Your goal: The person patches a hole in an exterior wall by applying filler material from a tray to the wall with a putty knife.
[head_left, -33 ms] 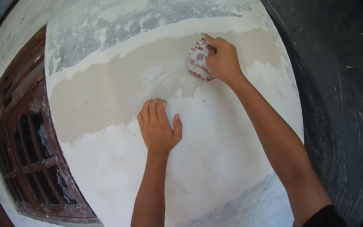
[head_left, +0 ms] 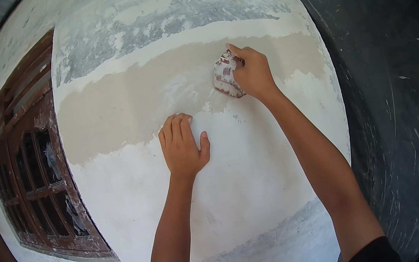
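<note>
My right hand (head_left: 255, 72) grips a piece of sandpaper (head_left: 227, 77), reddish brown and caked with white dust, and presses it to the wall. Beneath it runs a wide beige band of filler (head_left: 108, 108) across the white wall (head_left: 248, 174). Pale rubbed streaks show in the band just left of the sandpaper. Lower and further left, my left hand (head_left: 182, 146) lies flat on the wall with its thumb apart, holding nothing. Its fingertips reach the lower edge of the beige band.
A brown wooden window (head_left: 42, 172) with flaking paint and dark panes is set into the wall at the left. Along the right side stands a dark, scratched wall or panel (head_left: 392, 82). Rough grey patches (head_left: 166, 21) cross the upper wall.
My right hand and the sandpaper have shifted slightly left and down along the wall. The left hand stays where it was.
</note>
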A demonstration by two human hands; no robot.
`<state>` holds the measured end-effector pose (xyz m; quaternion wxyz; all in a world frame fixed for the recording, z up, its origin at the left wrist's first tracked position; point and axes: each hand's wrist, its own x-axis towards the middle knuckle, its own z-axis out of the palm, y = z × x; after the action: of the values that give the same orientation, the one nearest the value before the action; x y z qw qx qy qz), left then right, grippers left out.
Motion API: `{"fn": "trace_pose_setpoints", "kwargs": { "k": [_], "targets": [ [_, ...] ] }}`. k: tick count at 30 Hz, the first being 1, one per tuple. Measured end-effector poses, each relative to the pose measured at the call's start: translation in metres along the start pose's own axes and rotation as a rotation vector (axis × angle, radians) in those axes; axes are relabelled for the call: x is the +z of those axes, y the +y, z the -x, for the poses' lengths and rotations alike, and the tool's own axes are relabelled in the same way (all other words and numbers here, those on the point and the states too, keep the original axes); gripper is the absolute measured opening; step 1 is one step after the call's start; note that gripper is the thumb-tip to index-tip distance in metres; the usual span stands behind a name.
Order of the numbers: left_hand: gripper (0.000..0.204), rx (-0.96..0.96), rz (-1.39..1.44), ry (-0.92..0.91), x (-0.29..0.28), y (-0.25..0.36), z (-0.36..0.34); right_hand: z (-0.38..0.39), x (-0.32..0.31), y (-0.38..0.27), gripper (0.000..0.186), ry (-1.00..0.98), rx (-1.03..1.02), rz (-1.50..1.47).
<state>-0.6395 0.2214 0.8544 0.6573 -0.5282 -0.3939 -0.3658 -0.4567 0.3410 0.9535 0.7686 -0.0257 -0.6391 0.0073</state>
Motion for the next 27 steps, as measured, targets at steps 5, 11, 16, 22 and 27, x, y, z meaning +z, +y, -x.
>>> {"fn": "trace_pose_setpoints", "kwargs": {
  "k": [5, 11, 16, 22, 27],
  "targets": [
    [0.042, 0.009, -0.003, 0.012, 0.003, 0.000, -0.006, -0.014, -0.013, 0.009, 0.054, 0.219, 0.083, 0.107],
    [0.041, 0.007, -0.019, 0.010, 0.002, -0.001, -0.006, -0.004, -0.005, 0.004, 0.052, 0.134, 0.079, 0.235],
    [0.042, 0.018, -0.019, 0.016, 0.002, -0.004, -0.006, 0.007, -0.007, 0.001, 0.054, 0.064, 0.098, 0.019],
    [0.042, 0.033, -0.032, 0.025, 0.004, -0.003, -0.004, 0.005, -0.023, -0.002, 0.054, 0.180, 0.122, 0.042],
    [0.042, 0.028, -0.029, 0.019, 0.004, 0.000, -0.006, 0.014, -0.003, 0.012, 0.053, 0.064, -0.055, 0.152]
  ]
}}
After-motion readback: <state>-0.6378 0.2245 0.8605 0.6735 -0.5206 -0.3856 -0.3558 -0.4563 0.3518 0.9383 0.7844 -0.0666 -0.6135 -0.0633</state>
